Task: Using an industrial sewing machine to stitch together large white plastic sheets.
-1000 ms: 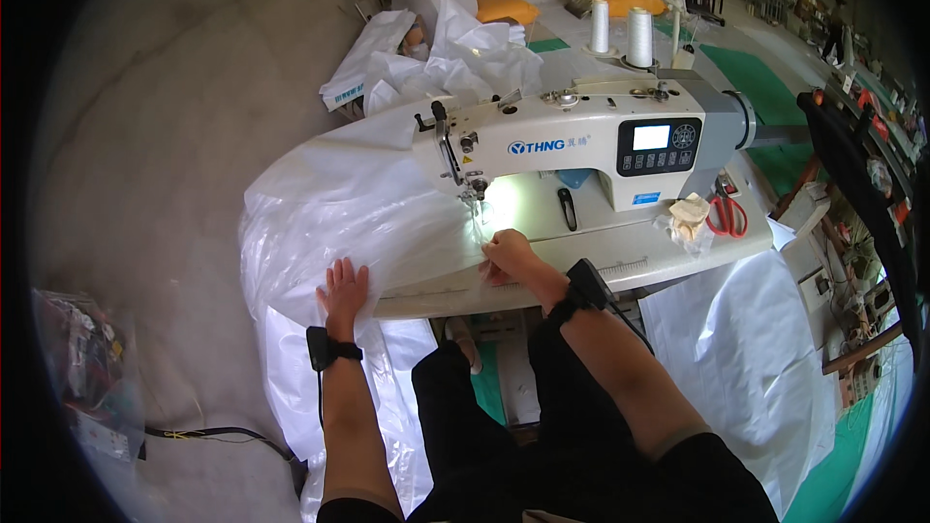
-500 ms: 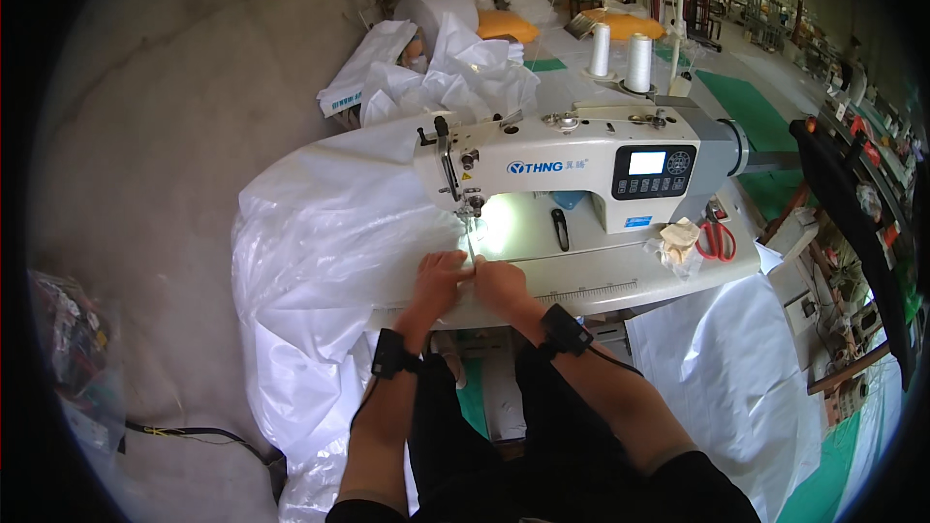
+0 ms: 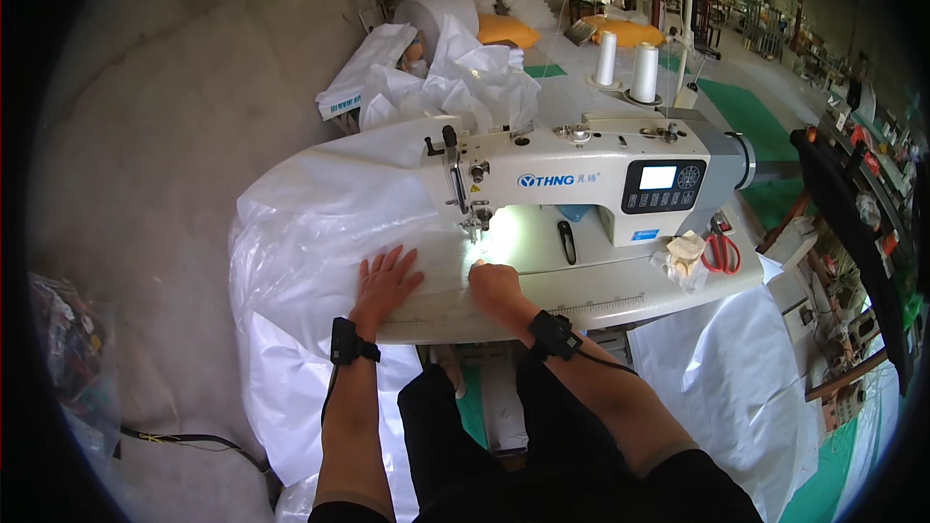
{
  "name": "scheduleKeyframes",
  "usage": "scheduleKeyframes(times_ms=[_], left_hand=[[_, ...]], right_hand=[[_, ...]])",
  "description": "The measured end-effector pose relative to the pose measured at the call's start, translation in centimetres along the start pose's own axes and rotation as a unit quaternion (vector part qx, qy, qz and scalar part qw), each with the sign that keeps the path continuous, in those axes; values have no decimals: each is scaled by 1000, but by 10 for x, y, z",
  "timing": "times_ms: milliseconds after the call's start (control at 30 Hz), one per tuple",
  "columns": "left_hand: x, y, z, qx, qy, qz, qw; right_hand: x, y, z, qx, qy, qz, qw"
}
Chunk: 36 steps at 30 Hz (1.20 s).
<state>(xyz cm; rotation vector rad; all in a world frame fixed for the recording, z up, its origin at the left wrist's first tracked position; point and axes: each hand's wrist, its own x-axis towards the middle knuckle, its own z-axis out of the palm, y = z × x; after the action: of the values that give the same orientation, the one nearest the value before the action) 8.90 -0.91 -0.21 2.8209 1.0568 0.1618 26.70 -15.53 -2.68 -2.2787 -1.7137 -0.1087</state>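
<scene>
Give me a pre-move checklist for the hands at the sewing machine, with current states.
1. Left hand flat on the white sheet: ok.
2. Right hand on the sheet just before the needle: ok.
3. Fingers apart from the needle: cannot tell, very close.
4. Work light on at the needle: ok.
5. Scissors away from the hands: ok.
6. Thread cones upright: ok.

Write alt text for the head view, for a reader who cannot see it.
A seated person presses the left hand flat and the right hand curled onto white plastic sheeting at the needle of a white sewing machine. Red-handled scissors lie on the table; two thread cones stand behind.
</scene>
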Motion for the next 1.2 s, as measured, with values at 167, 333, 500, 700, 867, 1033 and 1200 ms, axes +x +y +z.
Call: scheduleKeyframes(times_ms=[167, 333, 500, 700, 867, 1033, 1200], left_hand=[[3, -1, 3, 22, -10, -6, 1000], [10, 2, 1, 22, 13, 8, 1000], [27, -12, 6, 3, 30, -8, 1000], [18, 22, 5, 81, 76, 124, 986], [-22, 79, 22, -10, 134, 299, 945], [-3, 71, 24, -20, 168, 306, 937], [53, 87, 11, -130, 179, 117, 968]], right_hand=[[-8, 15, 2, 0, -15, -38, 999], [2, 27, 7, 41, -1, -22, 999], [8, 26, -9, 88, 23, -46, 995], [-9, 47, -26, 135, 0, -68, 989], [-9, 65, -18, 145, 29, -115, 982], [-4, 59, -27, 140, 36, -166, 976], [12, 62, -4, 201, 98, -137, 965]])
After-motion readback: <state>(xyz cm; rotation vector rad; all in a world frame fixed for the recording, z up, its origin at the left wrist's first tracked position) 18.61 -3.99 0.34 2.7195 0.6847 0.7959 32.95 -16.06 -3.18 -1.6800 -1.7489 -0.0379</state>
